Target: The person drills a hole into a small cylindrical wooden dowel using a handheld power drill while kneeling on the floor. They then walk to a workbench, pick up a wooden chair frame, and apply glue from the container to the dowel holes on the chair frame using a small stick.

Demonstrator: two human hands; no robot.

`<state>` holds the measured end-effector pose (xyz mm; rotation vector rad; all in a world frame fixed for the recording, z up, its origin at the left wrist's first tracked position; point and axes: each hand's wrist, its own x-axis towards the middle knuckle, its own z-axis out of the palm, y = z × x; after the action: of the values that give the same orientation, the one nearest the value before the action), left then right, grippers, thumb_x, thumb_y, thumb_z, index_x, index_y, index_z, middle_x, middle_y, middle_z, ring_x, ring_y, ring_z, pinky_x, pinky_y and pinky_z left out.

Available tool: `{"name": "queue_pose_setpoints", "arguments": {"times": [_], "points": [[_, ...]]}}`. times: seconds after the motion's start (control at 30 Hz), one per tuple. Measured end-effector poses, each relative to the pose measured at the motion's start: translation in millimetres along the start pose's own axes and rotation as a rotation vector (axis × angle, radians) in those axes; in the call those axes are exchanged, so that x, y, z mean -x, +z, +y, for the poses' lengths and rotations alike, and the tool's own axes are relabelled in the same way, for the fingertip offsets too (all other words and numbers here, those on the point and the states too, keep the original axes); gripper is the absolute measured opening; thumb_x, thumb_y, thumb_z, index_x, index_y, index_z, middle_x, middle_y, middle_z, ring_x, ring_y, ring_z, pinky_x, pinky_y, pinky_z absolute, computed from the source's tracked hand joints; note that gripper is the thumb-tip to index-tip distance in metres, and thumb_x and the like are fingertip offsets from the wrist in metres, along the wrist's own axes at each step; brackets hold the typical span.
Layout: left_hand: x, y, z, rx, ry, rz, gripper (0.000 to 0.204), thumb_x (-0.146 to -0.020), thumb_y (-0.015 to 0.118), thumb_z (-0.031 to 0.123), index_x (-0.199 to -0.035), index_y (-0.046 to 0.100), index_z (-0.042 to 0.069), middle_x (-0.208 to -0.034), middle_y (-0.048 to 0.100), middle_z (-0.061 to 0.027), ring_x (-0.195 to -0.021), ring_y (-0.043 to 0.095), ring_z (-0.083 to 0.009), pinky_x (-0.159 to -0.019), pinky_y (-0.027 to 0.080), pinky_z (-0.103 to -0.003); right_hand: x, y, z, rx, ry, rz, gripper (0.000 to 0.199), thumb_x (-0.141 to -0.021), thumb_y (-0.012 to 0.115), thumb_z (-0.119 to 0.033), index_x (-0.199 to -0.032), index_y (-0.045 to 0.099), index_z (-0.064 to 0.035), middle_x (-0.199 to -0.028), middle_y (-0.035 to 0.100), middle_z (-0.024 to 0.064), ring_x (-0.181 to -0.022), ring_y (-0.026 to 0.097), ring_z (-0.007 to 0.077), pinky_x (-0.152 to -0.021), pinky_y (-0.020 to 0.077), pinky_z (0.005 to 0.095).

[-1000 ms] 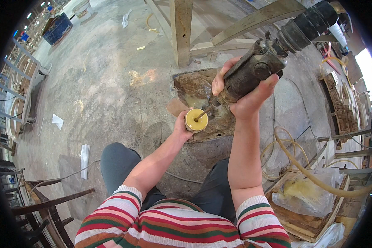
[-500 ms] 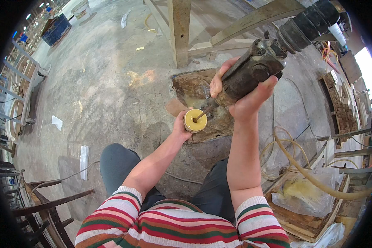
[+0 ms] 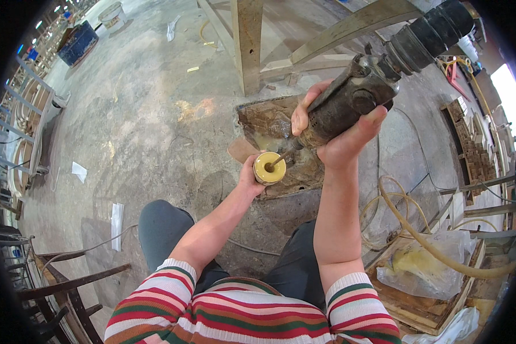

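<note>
A blue bin [image 3: 77, 41] and a white bucket [image 3: 113, 12] stand on the concrete floor [image 3: 143, 103] toward its far left corner. Paper scraps [image 3: 79, 171] lie left. A yellow hose [image 3: 436, 252] coils over a wooden tray [image 3: 418, 312] at right.

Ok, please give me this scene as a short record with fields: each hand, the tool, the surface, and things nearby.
left hand: left hand grips a round yellow disc from the side
right hand: right hand wrapped around a grimy handheld power tool
tool tip: thin bit meets the hole at the disc's centre
surface: stained board on the concrete floor
nearby: yellowish hose, plastic bag, wooden post
</note>
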<state>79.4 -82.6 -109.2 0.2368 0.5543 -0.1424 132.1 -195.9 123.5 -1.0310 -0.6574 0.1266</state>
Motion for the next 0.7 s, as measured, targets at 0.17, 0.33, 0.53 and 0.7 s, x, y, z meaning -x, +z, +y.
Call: {"name": "queue_pose_setpoints", "arguments": {"times": [0.17,0.33,0.53,0.7], "points": [[-3.5,-0.8,-1.0,-0.017,-0.012,-0.032,0.024,-0.084,0.044,0.021,-0.103,0.052,0.009,-0.099,0.058,-0.0085,-0.093,0.056,-0.0259,-0.083,0.046,-0.045,0.5,1.3,-3.2,0.006,-0.01,0.015,0.089,-0.063,0.035,-0.083,-0.089,0.051,0.0004,-0.068,0.054,0.011,-0.048,0.052,0.0227,-0.044,0.0429,0.0345],[-10.5,-12.7,4.4,-0.002,-0.01,-0.061,0.035,-0.084,0.038,0.028,-0.112,0.051,0.011,-0.111,0.053,-0.0121,-0.103,0.051,-0.0313,-0.087,0.037,-0.06,1.3,7.1,0.7,-0.08,-0.021,0.014,0.083,-0.067,0.04,-0.078,-0.088,0.052,0.0011,-0.062,0.054,0.0126,-0.049,0.052,0.0214,-0.046,0.0428,0.0309],[-6.6,-8.5,-4.1,0.031,-0.074,-0.031,0.026,-0.083,0.044,0.023,-0.104,0.053,0.011,-0.102,0.057,-0.0083,-0.095,0.055,-0.0295,-0.084,0.043,-0.053,4.4,-1.7,2.8,-0.108,0.03,-0.001,0.078,-0.066,0.049,-0.073,-0.088,0.052,0.0012,-0.063,0.055,0.0108,-0.053,0.053,0.019,-0.05,0.0434,0.0288],[-3.9,-4.5,0.6,0.037,-0.1,-0.003,0.026,-0.082,0.045,0.026,-0.105,0.053,0.016,-0.104,0.056,-0.0076,-0.096,0.054,-0.0308,-0.08,0.041,-0.06,4.9,3.4,-3.2,-0.072,0.014,0.015,0.075,-0.07,0.048,-0.07,-0.089,0.052,0.0016,-0.065,0.055,0.011,-0.055,0.053,0.0188,-0.051,0.0436,0.0292]]}}
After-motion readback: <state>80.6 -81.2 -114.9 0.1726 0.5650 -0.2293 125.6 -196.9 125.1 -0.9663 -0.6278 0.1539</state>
